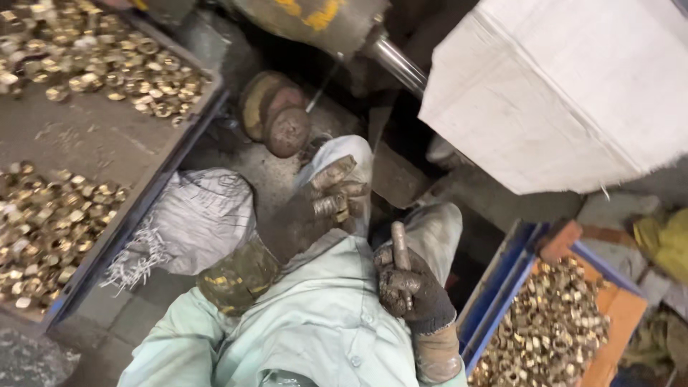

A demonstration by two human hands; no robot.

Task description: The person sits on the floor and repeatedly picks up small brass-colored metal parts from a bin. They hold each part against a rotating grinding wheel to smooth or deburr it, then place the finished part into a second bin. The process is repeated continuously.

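Pale green work clothing [322, 322] fills the bottom of the view, covering your chest and arms as you look down. Your right hand [407, 287], in a dark, grimy glove, is closed in a fist around a short metal rod [399, 245], which stands nearly upright out of the top of the fist. Your left hand [315, 211], also in a dirty glove with an olive cuff, is held just above and to the left of the right one; its fingers are curled and pinch a small brass ring [337, 208] at the fingertips. The two hands are near each other but not touching.

To your left, a long grey metal tray [147, 193] holds scattered heaps of small brass rings [50, 229], with a bare patch between the heaps. Beside the tray, a white woven sack [197, 218] with a frayed edge lies on the floor. To your lower right, a blue and orange crate [502, 287] is heaped with more brass fittings [552, 330]. Above it, a large white woven bag [566, 86] fills the upper right corner. A worn machine part with a shiny steel shaft [398, 63] sits at the top centre, with a round rusty disc [276, 111] below it.
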